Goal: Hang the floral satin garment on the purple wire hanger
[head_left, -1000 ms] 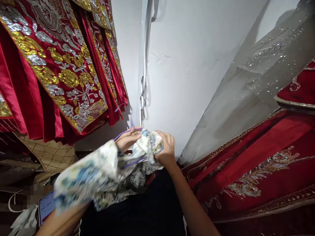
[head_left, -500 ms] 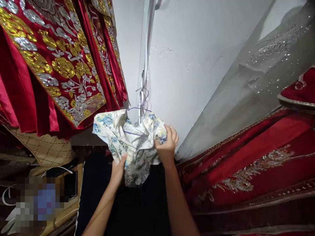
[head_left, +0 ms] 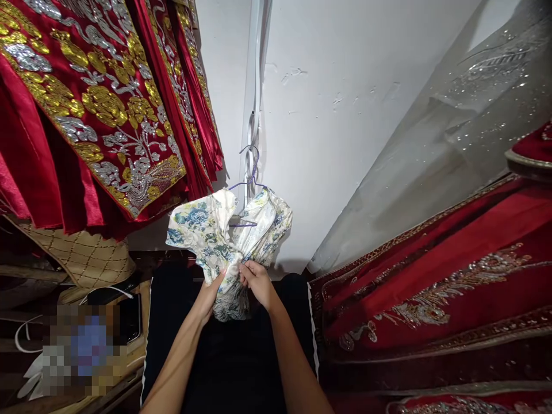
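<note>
A short-sleeved white garment (head_left: pixel 202 221) with a blue and green floral print hangs on a thin purple wire hanger (head_left: pixel 254 172). The bar of the hanger shows through its open neckline. My left hand (head_left: pixel 211 293) is closed on the garment's lower left side, thumb on top. With fingers pinched, my right hand (head_left: pixel 255 280) grips the cloth at the front, just below the crossing of the neckline. Below my hands the bottom of the garment bunches up over my dark-clothed lap, and the fingertips of my left hand are hidden behind it.
Red robes with gold and silver embroidery (head_left: pixel 107 109) hang at the left. A sheer sparkling veil (head_left: pixel 431 132) and red beaded garments (head_left: pixel 431 293) fill the right. White wall (head_left: pixel 328 69) lies ahead. A phone-like dark device (head_left: pixel 131 316) rests on wooden furniture at lower left.
My right hand has moved from the garment's right sleeve down and left to its front. The grey fluffy patch under the garment is now mostly covered by floral cloth.
</note>
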Demonstrator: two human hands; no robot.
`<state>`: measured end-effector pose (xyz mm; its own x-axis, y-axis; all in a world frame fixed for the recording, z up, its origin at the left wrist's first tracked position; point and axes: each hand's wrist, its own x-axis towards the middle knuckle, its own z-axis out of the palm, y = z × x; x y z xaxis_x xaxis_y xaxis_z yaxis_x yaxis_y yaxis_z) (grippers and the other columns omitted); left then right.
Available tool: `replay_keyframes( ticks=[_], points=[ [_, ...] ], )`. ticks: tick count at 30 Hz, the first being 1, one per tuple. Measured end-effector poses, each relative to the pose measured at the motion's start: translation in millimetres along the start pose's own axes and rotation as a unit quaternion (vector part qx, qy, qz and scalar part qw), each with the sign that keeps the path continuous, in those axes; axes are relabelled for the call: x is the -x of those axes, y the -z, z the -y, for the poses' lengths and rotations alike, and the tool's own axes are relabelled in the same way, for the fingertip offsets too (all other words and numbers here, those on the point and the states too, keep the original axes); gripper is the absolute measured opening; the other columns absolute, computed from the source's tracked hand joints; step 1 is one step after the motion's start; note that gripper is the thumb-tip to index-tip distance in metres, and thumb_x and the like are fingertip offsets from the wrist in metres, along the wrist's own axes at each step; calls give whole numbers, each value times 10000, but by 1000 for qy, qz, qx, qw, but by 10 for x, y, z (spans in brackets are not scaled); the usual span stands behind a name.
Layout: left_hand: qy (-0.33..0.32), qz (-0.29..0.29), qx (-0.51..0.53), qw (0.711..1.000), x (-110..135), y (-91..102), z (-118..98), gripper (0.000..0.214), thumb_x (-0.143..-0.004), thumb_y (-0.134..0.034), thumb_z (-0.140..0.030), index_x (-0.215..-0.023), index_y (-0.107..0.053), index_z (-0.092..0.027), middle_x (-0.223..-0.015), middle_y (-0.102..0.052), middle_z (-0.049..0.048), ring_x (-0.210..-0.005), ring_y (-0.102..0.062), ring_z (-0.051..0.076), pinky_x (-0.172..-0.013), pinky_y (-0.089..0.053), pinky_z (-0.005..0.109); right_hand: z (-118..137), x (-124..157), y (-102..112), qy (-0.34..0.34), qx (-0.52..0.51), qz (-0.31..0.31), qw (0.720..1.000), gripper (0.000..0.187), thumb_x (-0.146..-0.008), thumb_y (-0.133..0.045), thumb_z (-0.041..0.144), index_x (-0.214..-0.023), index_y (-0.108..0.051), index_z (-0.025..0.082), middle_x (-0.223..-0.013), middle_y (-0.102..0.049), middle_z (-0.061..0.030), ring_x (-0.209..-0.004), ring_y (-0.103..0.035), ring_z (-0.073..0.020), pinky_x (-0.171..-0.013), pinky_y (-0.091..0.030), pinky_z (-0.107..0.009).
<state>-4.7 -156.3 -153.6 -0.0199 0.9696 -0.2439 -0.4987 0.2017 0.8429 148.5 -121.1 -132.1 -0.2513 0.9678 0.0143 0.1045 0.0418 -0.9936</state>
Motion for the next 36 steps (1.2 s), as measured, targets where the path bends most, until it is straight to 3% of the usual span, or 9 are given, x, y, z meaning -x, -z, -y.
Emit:
replay_keyframes(
  ticks=[2,5,9,11,16,27,30,33,36],
  points=[
    [-12,-19,-12,1000,-23,30,23,566,-793,-774,-389,-1291,-593,-190,-1193,-696,136,-1113,-664,275,-1024,-487,418,-19,25,27,-8,2,-10,1000,316,-881,-537,462,-695,-502,209,-631,-562,26,-549,-501,-116,-566,-398,-247],
    [-139,-168,-70,973,-45,79,37,580,-762,-788,-397,-1256,-593,-162,-1254,-641,148,-1159,-619,286,-1027,-468,429,-52,42,84,-38,-5,-18,999,291,-871,-512,381,-641,-463,210,-560,-504,45,-502,-456,-103,-535,-383,-234],
    [-385,-344,-248,819,4,97,36,711,-726,-797,-356,-1346,-491,-193,-1354,-502,142,-1274,-478,292,-1085,-383,452,-74,57,123,-67,-4,0,998,255,-845,-492,311,-618,-518,198,-477,-497,44,-431,-431,-100,-474,-340,-227],
    [-427,-277,-337,792,29,35,80,591,-761,-755,-311,-1297,-529,-208,-1322,-513,129,-1274,-466,282,-1092,-365,443,-69,80,103,-71,-3,14,997,250,-839,-494,302,-629,-564,187,-460,-526,32,-401,-427,-99,-453,-323,-226],
    [-315,-18,-393,864,-23,-233,235,116,-884,-538,-241,-946,-622,-192,-871,-629,46,-849,-615,202,-768,-487,313,85,155,75,-70,-23,69,995,266,-837,-494,310,-619,-578,183,-422,-548,17,-347,-399,-92,-406,-269,-219],
    [-313,79,-467,823,-198,-256,40,223,-860,-560,-288,-663,-571,-184,-659,-525,0,-655,-508,156,-640,-391,256,1666,-405,368,137,-148,-111,973,227,-813,-552,355,-681,-572,171,-484,-571,24,-369,-388,-58,-382,-255,-181],
    [-304,93,-457,831,-180,-381,-256,150,-832,-614,-268,-720,-671,-187,-689,-590,18,-692,-557,174,-680,-433,275,1689,-363,329,138,-134,-95,977,216,-808,-533,345,-679,-561,175,-478,-562,28,-369,-383,-57,-386,-259,-178],
    [-365,86,-390,841,-71,-681,-798,322,-889,-604,-290,-1193,-673,-212,-841,-668,37,-797,-611,186,-793,-479,305,1559,-205,304,133,-113,-98,980,236,-832,-510,357,-676,-540,183,-484,-552,27,-389,-387,-64,-401,-278,-183],
    [-470,63,-374,797,44,-1020,-1364,353,-932,-571,-294,-1272,-624,-219,-917,-675,39,-805,-606,162,-782,-478,287,1517,-31,300,142,-65,-104,982,246,-857,-515,354,-686,-551,182,-488,-543,25,-411,-398,-74,-423,-297,-194]
  ],
)
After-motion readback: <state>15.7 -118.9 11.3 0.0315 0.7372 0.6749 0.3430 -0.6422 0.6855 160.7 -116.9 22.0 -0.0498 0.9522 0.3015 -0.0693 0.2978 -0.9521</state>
